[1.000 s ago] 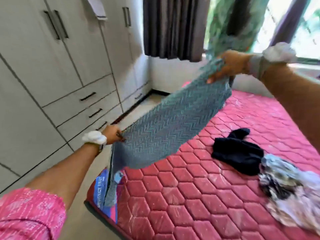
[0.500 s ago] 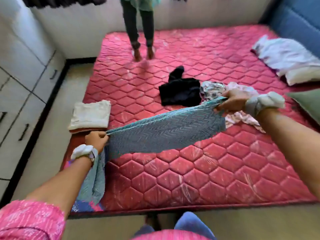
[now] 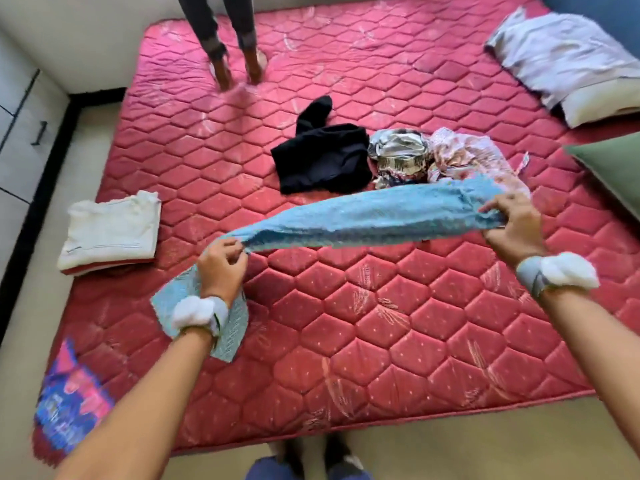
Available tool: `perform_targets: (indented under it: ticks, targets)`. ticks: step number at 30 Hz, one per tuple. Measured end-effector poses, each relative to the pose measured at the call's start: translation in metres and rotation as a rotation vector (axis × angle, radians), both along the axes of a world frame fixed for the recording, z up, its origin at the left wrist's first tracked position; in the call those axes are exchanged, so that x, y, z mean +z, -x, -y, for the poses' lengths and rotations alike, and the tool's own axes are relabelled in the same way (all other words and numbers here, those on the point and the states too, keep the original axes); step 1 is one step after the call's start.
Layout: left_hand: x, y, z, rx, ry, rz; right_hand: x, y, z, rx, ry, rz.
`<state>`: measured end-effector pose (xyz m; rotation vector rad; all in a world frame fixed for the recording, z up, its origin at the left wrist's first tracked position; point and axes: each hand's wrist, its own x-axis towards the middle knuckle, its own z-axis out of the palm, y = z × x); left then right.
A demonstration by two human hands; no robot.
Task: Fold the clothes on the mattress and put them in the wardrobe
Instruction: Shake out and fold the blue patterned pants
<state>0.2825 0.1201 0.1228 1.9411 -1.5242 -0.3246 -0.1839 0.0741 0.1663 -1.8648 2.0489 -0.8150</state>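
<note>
— What are the fingers doing?

— The left hand (image 3: 221, 265) has its fingers curled, pinching one end of the blue garment (image 3: 367, 216); the cloth comes out from between thumb and fingertips, and a loose flap of it hangs under the wrist, down to the mattress (image 3: 363, 327). The right hand (image 3: 512, 223) grips the other end, fingers closed over the bunched edge.

— And the cloth between them?

— Stretched in a band from hand to hand, held above the red quilted surface, the right end farther from the person than the left.

— What lies around it?

— Just beyond the band, a black garment (image 3: 322, 157), with a patterned grey one (image 3: 398, 154) touching it and a pale pink floral one (image 3: 467, 157) beside that. Left of the left hand, near the mattress edge, a folded cream stack (image 3: 110, 230). At the far end, another person's legs (image 3: 228, 39) stand on the mattress. A pillow (image 3: 568, 60) lies far right.
</note>
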Motion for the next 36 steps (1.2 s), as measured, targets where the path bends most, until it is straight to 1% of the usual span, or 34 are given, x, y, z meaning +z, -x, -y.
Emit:
perform_targets:
  ticks: [1, 2, 3, 4, 5, 6, 7, 8, 10, 11, 13, 15, 17, 18, 19, 20, 21, 22, 23, 24, 25, 26, 27, 28, 30, 32, 34, 36]
  targets:
    - [-0.024, 0.013, -0.002, -0.059, -0.039, 0.025, -0.028, 0.014, -0.003, -0.012, -0.054, -0.067]
    - [-0.052, 0.025, -0.004, -0.113, -0.105, 0.039, -0.059, 0.024, -0.008, -0.01, -0.167, -0.17]
    - [-0.082, 0.036, -0.006, -0.15, -0.183, 0.037, -0.089, 0.032, -0.015, -0.003, -0.321, -0.266]
    - [-0.101, 0.048, -0.008, -0.175, -0.266, 0.007, -0.111, 0.032, -0.02, 0.016, -0.523, -0.389]
    - [-0.137, 0.059, -0.009, -0.181, -0.324, 0.004, -0.15, 0.027, -0.025, 0.009, -0.707, -0.537]
    - [-0.158, 0.069, -0.011, -0.206, -0.359, -0.008, -0.168, 0.014, -0.031, -0.034, -0.825, -0.621]
    - [-0.174, 0.078, -0.016, -0.241, -0.414, -0.014, -0.184, -0.004, -0.037, -0.019, -0.853, -0.63]
    - [-0.187, 0.085, -0.021, -0.255, -0.426, -0.001, -0.2, -0.025, -0.043, 0.052, -0.799, -0.591]
    - [-0.215, 0.094, -0.031, -0.21, -0.372, 0.017, -0.237, -0.076, -0.055, 0.295, -0.5, -0.482]
    - [-0.225, 0.095, -0.036, -0.153, -0.354, -0.004, -0.251, -0.102, -0.061, 0.395, -0.398, -0.427]
    - [-0.237, 0.095, -0.045, -0.043, -0.308, -0.062, -0.267, -0.156, -0.069, 0.546, -0.26, -0.362]
    - [-0.239, 0.098, -0.053, 0.031, -0.188, -0.074, -0.269, -0.202, -0.07, 0.596, -0.159, -0.34]
    - [-0.235, 0.103, -0.057, 0.132, -0.086, -0.107, -0.27, -0.233, -0.062, 0.58, -0.057, -0.327]
    - [-0.232, 0.106, -0.057, 0.203, -0.059, -0.16, -0.269, -0.243, -0.057, 0.573, -0.044, -0.328]
    - [-0.228, 0.109, -0.056, 0.327, -0.081, -0.229, -0.268, -0.251, -0.053, 0.577, -0.048, -0.335]
    - [-0.227, 0.114, -0.053, 0.496, -0.166, -0.32, -0.268, -0.255, -0.051, 0.591, -0.063, -0.338]
    - [-0.224, 0.119, -0.049, 0.65, -0.311, -0.469, -0.268, -0.256, -0.05, 0.614, -0.079, -0.331]
    - [-0.218, 0.124, -0.041, 0.758, -0.497, -0.706, -0.267, -0.254, -0.051, 0.64, -0.105, -0.316]
    - [-0.213, 0.124, -0.031, 0.78, -0.639, -1.05, -0.269, -0.255, -0.051, 0.67, -0.115, -0.3]
    - [-0.21, 0.126, -0.023, 0.718, -0.672, -1.434, -0.27, -0.25, -0.053, 0.693, -0.127, -0.279]
    - [-0.209, 0.124, -0.013, 0.611, -0.59, -1.75, -0.271, -0.245, -0.054, 0.711, -0.133, -0.259]
    - [-0.208, 0.116, -0.005, 0.531, -0.42, -1.984, -0.271, -0.242, -0.056, 0.725, -0.144, -0.242]
    - [-0.208, 0.107, 0.001, 0.529, -0.237, -2.112, -0.272, -0.236, -0.057, 0.727, -0.145, -0.232]
    - [-0.209, 0.094, 0.006, 0.576, -0.058, -2.174, -0.271, -0.231, -0.058, 0.724, -0.143, -0.229]
    - [-0.209, 0.054, 0.013, 0.739, 0.217, -2.092, -0.271, -0.228, -0.058, 0.735, -0.113, -0.259]
    - [-0.201, 0.007, 0.014, 0.747, 0.361, -1.968, -0.27, -0.224, -0.057, 0.776, -0.089, -0.312]
    - [-0.198, -0.047, 0.006, 0.745, 0.391, -1.825, -0.271, -0.225, -0.057, 0.829, -0.103, -0.36]
    - [-0.197, -0.098, 0.002, 0.767, 0.322, -1.644, -0.271, -0.23, -0.058, 0.855, -0.129, -0.405]
